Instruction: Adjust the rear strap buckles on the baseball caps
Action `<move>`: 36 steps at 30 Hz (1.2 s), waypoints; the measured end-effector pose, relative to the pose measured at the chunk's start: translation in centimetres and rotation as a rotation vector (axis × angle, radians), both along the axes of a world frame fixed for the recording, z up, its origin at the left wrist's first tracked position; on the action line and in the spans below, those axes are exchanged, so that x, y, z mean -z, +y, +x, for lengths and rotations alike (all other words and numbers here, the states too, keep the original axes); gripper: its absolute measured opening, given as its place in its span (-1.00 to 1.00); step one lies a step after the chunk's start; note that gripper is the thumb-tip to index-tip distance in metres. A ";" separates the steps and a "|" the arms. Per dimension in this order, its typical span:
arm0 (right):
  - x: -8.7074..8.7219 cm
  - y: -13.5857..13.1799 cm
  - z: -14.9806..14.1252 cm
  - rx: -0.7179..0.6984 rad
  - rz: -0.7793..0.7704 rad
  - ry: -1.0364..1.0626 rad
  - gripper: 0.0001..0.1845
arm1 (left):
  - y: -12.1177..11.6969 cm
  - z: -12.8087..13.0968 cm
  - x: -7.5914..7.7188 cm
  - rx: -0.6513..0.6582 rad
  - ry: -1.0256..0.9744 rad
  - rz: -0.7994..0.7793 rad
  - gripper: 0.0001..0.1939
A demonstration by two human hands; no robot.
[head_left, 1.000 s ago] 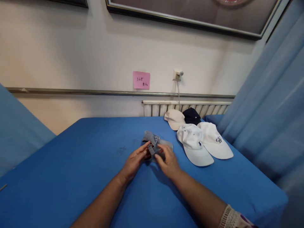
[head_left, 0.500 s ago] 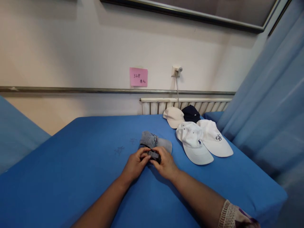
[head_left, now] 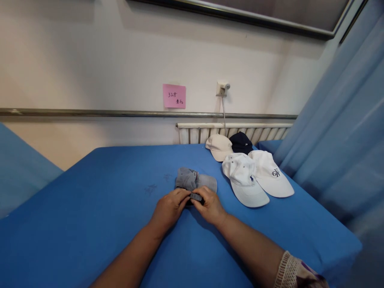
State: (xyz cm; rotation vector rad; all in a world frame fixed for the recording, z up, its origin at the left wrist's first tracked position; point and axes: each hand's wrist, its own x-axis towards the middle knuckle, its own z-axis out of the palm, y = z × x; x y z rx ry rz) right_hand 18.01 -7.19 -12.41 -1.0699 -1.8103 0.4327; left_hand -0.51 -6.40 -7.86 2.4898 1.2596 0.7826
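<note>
A grey baseball cap (head_left: 186, 178) lies on the blue-covered table in front of me, its faded brim pointing right. At the cap's near edge my left hand (head_left: 170, 205) pinches the dark strap (head_left: 196, 197) with thumb and fingers. My right hand (head_left: 209, 204) grips the same strap from the right, its fingertips close to those of the left. Part of the strap and the cap's near rim are hidden behind my fingers.
To the right lie two white caps (head_left: 246, 184), a cream cap (head_left: 220, 147) and a navy cap (head_left: 241, 143). Behind the blue table (head_left: 90, 208) stand a radiator (head_left: 194, 135) and a wall rail (head_left: 120, 113). A blue curtain (head_left: 336, 120) hangs at the right.
My left fingers have closed in over the strap, and less of it shows between my hands. The grey cap's crown has shifted slightly. The other caps stay in place.
</note>
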 end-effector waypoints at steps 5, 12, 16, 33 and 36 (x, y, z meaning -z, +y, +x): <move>0.0 -0.1 -0.1 0.021 -0.027 -0.019 -0.84 | -0.4 0.4 0.2 0.019 0.131 0.083 -0.74; 0.1 -0.1 -0.3 0.078 -0.143 0.041 -0.88 | -0.3 0.8 1.2 0.031 0.156 0.258 -0.76; 0.2 -0.1 -0.5 0.080 -0.179 0.105 -0.87 | -0.4 0.9 1.4 0.013 0.175 0.343 -0.77; 1.0 0.1 -0.6 0.095 -0.244 0.147 -0.84 | -0.8 1.6 1.1 -0.089 0.302 0.357 -0.80; 0.7 -0.2 -0.7 0.064 -0.211 0.150 -0.85 | -0.5 1.5 1.1 -0.154 0.250 0.285 -0.78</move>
